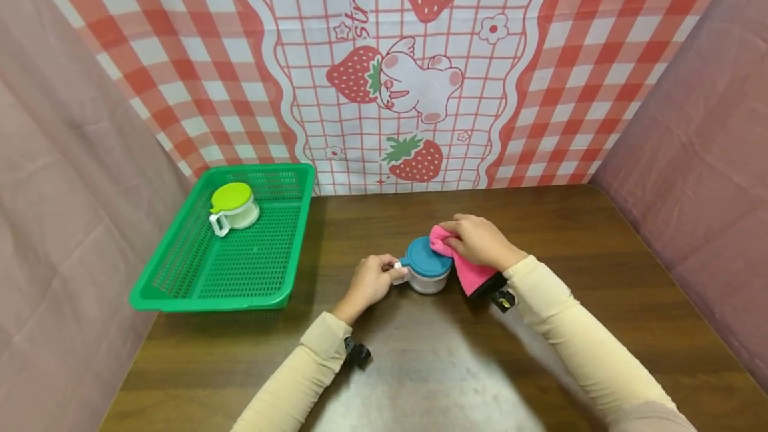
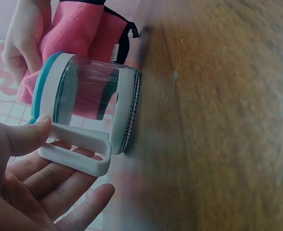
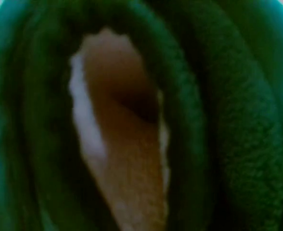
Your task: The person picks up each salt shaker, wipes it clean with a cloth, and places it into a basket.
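Observation:
A clear seasoning jar (image 1: 428, 283) with a blue lid (image 1: 427, 257) and a white handle (image 2: 79, 139) stands upright on the table. At its left, my left hand (image 1: 372, 280) pinches the handle between thumb and fingers. The other fingers spread beneath the handle in the left wrist view. My right hand (image 1: 480, 242) grips a pink cloth (image 1: 474, 277) with a dark edge, bunched against the right side of the lid. Dark green folds of fabric (image 3: 242, 115) fill the right wrist view, with part of the hand (image 3: 124, 106) showing through a gap.
On the left, a green plastic basket (image 1: 303, 232) holds another jar (image 1: 243, 217) with a lime lid and white handle. Behind the wooden table (image 1: 372, 219) hangs a strawberry-print checked cloth (image 1: 234, 85). Pink curtains (image 1: 690, 125) border both sides.

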Available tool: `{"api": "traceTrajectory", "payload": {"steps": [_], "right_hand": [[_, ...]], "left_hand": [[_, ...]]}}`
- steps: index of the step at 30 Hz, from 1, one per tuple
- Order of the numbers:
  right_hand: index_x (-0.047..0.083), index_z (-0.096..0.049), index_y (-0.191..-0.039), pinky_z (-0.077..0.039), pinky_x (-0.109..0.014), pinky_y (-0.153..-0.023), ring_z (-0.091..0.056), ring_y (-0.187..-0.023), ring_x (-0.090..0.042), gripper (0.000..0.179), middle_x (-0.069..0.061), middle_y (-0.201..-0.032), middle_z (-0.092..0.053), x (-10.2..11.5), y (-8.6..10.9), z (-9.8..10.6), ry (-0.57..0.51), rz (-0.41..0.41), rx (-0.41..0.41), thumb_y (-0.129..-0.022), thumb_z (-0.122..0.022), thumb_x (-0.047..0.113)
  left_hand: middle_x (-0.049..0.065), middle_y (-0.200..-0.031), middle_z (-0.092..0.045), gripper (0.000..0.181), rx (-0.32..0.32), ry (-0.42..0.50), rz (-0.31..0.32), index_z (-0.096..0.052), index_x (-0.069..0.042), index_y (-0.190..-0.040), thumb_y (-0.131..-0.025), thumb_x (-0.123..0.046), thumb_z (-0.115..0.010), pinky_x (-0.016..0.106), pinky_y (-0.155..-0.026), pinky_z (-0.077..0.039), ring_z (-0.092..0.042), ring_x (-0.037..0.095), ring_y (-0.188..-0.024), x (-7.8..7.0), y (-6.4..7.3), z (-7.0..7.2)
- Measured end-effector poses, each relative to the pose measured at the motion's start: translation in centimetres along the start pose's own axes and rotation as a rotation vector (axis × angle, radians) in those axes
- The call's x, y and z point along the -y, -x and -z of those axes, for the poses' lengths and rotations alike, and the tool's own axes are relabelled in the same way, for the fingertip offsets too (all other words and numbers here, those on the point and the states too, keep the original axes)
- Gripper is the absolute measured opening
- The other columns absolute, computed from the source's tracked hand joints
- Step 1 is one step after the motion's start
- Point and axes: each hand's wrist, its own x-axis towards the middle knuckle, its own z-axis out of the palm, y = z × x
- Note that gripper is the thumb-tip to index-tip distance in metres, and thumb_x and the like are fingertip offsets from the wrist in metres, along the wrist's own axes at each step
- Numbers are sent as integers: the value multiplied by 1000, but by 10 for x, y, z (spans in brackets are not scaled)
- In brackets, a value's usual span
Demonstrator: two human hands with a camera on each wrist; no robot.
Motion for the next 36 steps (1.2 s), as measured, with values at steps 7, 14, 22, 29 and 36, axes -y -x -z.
{"api": "traceTrajectory", "payload": {"steps": [7, 14, 22, 29, 36], "right_hand": [[1, -66, -122, -50, -48, -82, -65, -92, -32, 34, -16, -102, -69, -6, 7, -3, -71, -41, -12, -91, -65, 13], [-5, -65, -120, -52, -43, -78, -63, -86, -28, 33, -20, -104, -71, -13, 13, -9, -196, -103, -25, -91, -64, 12], [-7, -65, -115, -41, -28, -61, -51, -69, -19, 29, -11, -80, -64, -19, 18, -14, -319, -194, 17, -93, -62, 12], [-8, -62, -117, -42, -27, -59, -49, -66, -17, 30, -9, -77, -59, -24, 24, -17, -401, -241, 65, -95, -59, 11], [-7, -63, -116, -42, -25, -58, -48, -65, -15, 29, -9, -77, -57, -26, 31, -20, -458, -256, 88, -95, -58, 12]], "left_hand": [[5, -79, -73, 18, 8, -2, 1, -73, -8, -85, -86, -25, -73, 25, -63, -45, -57, 11, -70, -1, 1, 1], [5, -82, -74, 18, 11, 7, 16, -73, -8, -87, -86, -25, -73, 27, -66, -47, -59, 12, -73, 0, 0, 1], [4, -81, -73, 17, 10, 4, 19, -73, -8, -86, -86, -25, -73, 27, -65, -46, -58, 12, -72, -1, 1, 0], [5, -82, -74, 17, 7, -1, 12, -73, -8, -85, -86, -25, -73, 27, -66, -46, -59, 12, -73, 1, 1, -1], [5, -84, -74, 17, 9, 0, 23, -74, -8, -88, -86, -25, -73, 28, -68, -48, -62, 14, -76, 0, 1, -1]]}}
